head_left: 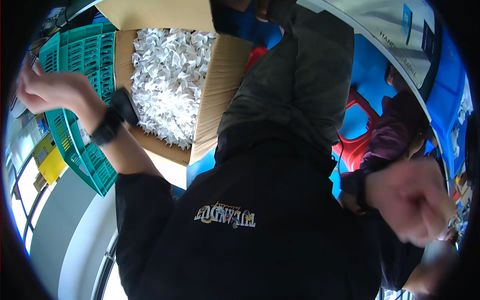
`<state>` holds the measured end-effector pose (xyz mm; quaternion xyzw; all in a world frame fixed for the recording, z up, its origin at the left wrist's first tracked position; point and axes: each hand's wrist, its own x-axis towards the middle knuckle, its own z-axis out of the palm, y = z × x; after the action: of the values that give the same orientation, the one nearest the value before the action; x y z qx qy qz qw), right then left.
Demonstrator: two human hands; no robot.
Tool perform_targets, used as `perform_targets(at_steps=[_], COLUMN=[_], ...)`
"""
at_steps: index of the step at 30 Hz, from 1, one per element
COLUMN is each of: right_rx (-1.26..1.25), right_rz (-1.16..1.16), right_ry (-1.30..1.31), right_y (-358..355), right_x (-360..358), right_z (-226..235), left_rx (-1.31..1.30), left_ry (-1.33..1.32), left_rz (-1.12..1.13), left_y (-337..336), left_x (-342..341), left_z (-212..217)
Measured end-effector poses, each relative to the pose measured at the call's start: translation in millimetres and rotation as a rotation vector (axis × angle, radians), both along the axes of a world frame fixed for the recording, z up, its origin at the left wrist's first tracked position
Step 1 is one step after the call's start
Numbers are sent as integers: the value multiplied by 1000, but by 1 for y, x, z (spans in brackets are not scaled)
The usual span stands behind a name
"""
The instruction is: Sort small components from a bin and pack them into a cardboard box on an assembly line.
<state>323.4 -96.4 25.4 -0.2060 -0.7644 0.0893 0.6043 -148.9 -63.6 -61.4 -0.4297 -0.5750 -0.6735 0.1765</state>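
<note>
Your left hand (42,90) is raised at the left of the view, over the green plastic crate (82,65). Its fingers are hidden from this angle, so you cannot tell whether it grips anything. A black wrist strap (107,126) sits on that forearm.

Just beside the crate stands an open cardboard box (220,95), filled with small white folded pieces (167,80). Its flaps are open, one at the top and one along the right side.

Your right hand (415,200) shows at the right edge, blurred; it looks curled, but you cannot tell whether it holds anything.

Your dark top (260,240), with a small printed motif on the chest, fills the lower centre and blocks the view below. Olive trouser legs (295,75) run up the middle, hiding the box's right side.

To the right lie a red plastic stool (357,145) and blue surfaces (367,75). A person in a purple sleeve (395,130) is beside them. A curved white panel (380,30) with blue labels arcs across the top right. Yellow flat packages (50,160) lie at the far left, under the crate.
</note>
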Motion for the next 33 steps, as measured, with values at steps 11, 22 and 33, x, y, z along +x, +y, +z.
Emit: perform_targets(at_steps=[11,22,33], right_rx=[-1317,-1391,-1408], right_rz=[229,203,153], right_ry=[-192,-155,-144], right_y=[-3,4,0], right_x=[-49,-54,-54], right_z=[-149,-155,-156], left_rx=[-1056,-1082,-1333], left_ry=[720,395,531], left_rz=[235,250,663], left_y=[-125,-153,-149], left_x=[17,15,-53], left_z=[-58,-71,-39])
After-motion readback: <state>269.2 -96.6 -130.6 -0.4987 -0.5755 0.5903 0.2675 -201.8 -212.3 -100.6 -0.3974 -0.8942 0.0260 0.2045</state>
